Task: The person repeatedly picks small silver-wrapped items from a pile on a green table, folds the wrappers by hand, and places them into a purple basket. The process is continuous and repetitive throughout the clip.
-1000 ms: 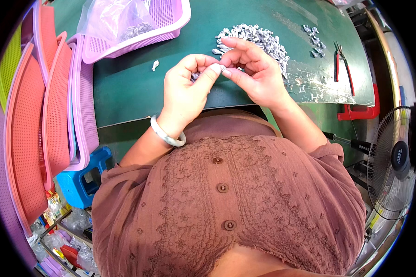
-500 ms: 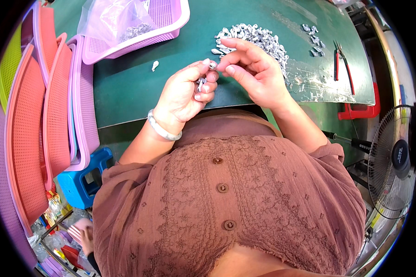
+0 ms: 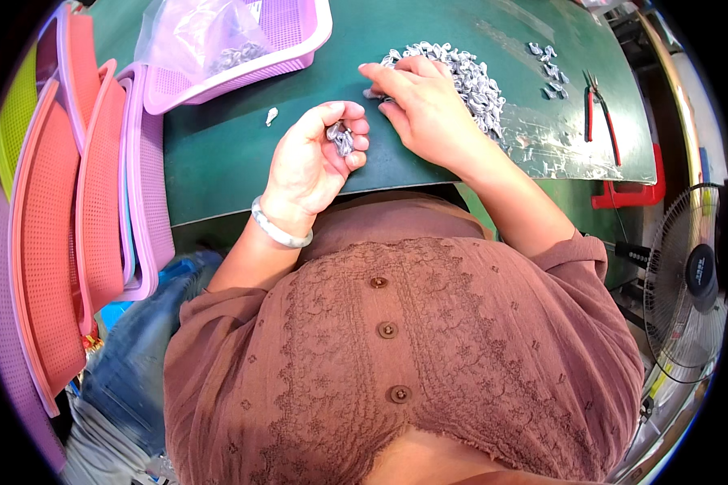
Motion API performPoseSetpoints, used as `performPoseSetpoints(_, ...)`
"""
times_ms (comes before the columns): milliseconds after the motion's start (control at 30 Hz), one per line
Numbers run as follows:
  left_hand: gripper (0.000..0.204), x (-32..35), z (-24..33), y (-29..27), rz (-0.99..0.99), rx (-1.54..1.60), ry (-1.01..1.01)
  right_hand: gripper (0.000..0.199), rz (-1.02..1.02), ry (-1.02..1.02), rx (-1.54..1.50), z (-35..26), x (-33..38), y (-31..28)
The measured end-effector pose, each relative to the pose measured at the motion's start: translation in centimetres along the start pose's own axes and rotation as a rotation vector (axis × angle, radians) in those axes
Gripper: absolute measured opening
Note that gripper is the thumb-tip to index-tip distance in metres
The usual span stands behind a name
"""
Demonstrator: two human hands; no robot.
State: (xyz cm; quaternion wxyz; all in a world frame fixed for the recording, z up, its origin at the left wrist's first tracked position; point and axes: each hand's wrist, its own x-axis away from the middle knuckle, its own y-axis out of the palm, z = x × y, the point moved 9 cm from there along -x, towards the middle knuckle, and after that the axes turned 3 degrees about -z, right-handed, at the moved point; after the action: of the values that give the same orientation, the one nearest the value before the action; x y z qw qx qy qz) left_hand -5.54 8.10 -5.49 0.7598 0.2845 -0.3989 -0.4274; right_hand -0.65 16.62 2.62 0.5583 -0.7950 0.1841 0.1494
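Several small grey looped pieces [image 3: 340, 139] lie in the cupped palm of my left hand [image 3: 306, 153], its fingers curled around them. A bracelet circles that wrist. My right hand [image 3: 425, 105] reaches palm down over the near left edge of a pile of the same grey pieces [image 3: 479, 90] on the green table. Its fingers are bent and apart from the thumb, and I see nothing held in them. At its fingertips one piece [image 3: 372, 94] is partly hidden. A single pale piece [image 3: 272, 116] lies on the table left of my left hand.
A purple basket [image 3: 299, 56] with a clear bag [image 3: 194, 40] of grey pieces stands at the back left. Red-handled pliers [image 3: 601, 121] and a small group of pieces [image 3: 552, 73] lie right. Stacked baskets [image 3: 44, 242] crowd the left; a fan [image 3: 687, 279] stands right.
My right hand has left the left hand's fingertips and turned palm down by the pile. My left hand has lowered slightly, opening its palm to view. Someone's blue-trousered leg has appeared at lower left.
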Motion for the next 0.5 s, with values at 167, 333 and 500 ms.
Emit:
performPoseSetpoints(167,0.015,0.3,1.0,-0.7,-0.002,-0.07,0.064,0.028,-0.115,-0.052,-0.134,-0.8,-0.1,0.7)
performPoseSetpoints(333,0.013,0.6,1.6,-0.9,0.022,-0.075,0.106,0.034,-0.155,-0.103,-0.253,-1.5,-0.7,0.9)
performPoseSetpoints(500,0.011,0.9,2.3,-1.5,0.033,-0.076,0.149,0.041,-0.182,-0.153,-0.218,-2.1,-0.8,0.8)
